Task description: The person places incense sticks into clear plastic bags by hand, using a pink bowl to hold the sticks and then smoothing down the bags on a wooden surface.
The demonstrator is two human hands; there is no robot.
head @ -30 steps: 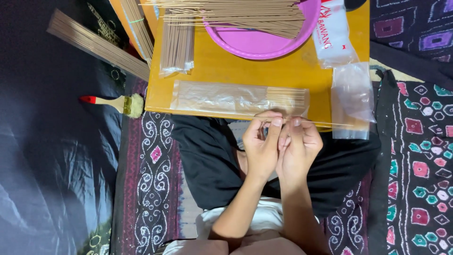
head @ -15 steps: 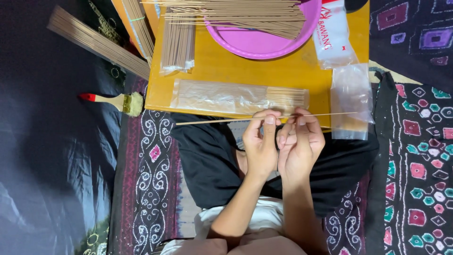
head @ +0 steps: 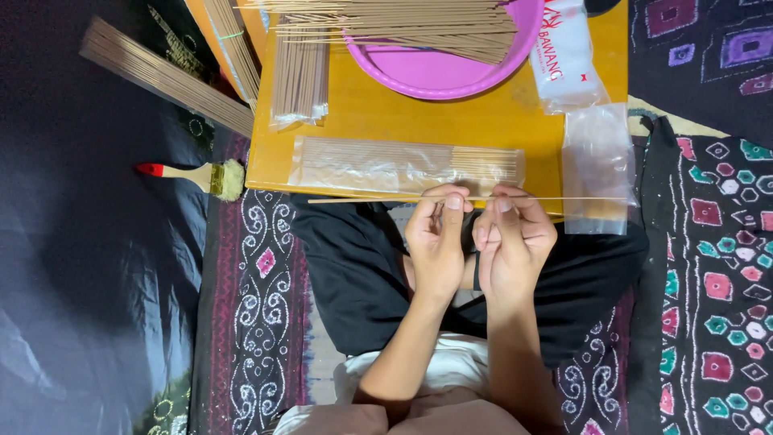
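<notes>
**One thin stick, pinched level between two hands**

From where I watch, both hands are up in front of the lap, just short of the near edge of the yellow board [head: 386,121]. The left hand [head: 435,246] and right hand [head: 515,242] are curled nearly closed, thumb and forefinger tips pinching a single thin stick [head: 362,200] near its middle. It lies level, parallel to the board edge, with long ends free on either side. A central grip like that keeps so slender a thing from sagging or swinging.

Just beyond it, a clear sleeve of sticks [head: 403,165] lies on the board in the same direction, close to hand. An empty-looking clear bag [head: 596,169] hangs over the board's right edge (I cannot tell for sure that it is empty). Further off, the pink basin [head: 435,72] holds a loose heap of sticks. A red-handled brush [head: 197,176] lies on the dark cloth, well apart.
</notes>
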